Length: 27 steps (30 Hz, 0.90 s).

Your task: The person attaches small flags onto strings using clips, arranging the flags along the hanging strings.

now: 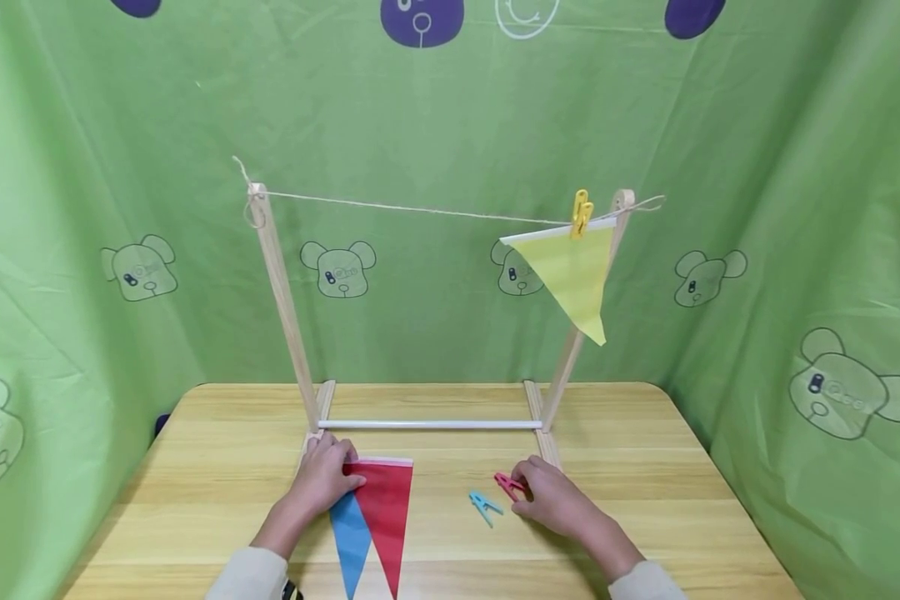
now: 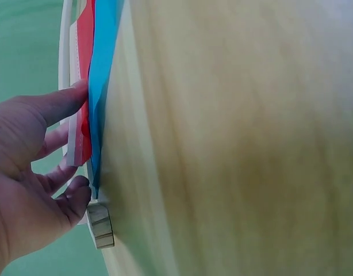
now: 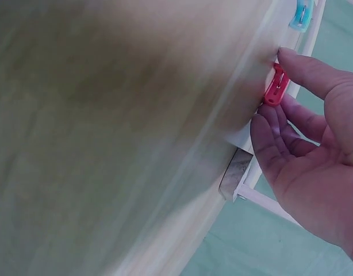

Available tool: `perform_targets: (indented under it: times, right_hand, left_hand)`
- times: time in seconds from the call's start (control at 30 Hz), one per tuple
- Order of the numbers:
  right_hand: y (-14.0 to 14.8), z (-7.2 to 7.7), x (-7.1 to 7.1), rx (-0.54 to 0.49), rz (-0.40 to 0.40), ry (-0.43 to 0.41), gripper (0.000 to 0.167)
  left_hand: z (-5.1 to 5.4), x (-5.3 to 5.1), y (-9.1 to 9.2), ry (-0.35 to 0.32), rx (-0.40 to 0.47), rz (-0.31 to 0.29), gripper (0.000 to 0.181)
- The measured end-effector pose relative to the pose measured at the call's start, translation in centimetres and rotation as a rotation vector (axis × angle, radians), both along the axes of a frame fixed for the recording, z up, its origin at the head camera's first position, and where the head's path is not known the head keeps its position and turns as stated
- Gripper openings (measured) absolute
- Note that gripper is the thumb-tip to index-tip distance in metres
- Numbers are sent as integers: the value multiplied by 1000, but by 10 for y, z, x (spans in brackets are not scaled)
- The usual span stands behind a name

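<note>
My left hand (image 1: pixel 324 475) pinches the white-edged top of a red pennant (image 1: pixel 387 500), thumb on its near face. A blue pennant (image 1: pixel 351 529) lies partly beneath the red one. At the right, my right hand (image 1: pixel 558 497) has its thumb and fingers around a red clothespin (image 3: pixel 276 86) on the table; how firmly they press on it is hard to tell. A light blue clothespin (image 1: pixel 484 505) lies just to its left. Above, a yellow clothespin (image 1: pixel 581 218) fastens a yellow pennant (image 1: pixel 573 271) to the string (image 1: pixel 420 208) near its right end.
Two wooden posts, the left post (image 1: pixel 281 287) and the right post (image 1: pixel 562 375), hold up the string. A white rod (image 1: pixel 427 425) joins their feet across the wooden table (image 1: pixel 217 475). Green curtains (image 1: pixel 420 333) with printed bear heads surround the table's back and sides.
</note>
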State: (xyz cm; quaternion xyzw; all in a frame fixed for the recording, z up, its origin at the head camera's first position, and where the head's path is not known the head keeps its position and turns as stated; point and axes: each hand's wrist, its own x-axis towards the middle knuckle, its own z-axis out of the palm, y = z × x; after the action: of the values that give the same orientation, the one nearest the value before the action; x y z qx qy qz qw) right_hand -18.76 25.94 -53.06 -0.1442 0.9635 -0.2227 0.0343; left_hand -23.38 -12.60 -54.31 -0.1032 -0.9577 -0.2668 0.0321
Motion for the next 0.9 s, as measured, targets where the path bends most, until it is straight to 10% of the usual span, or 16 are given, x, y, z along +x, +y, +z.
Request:
perform_targets:
  times: [0.9]
  right_hand:
    - [3, -4, -4, -21, -12, -16, 32]
  left_hand:
    - [2, -7, 0, -26, 15, -37, 28]
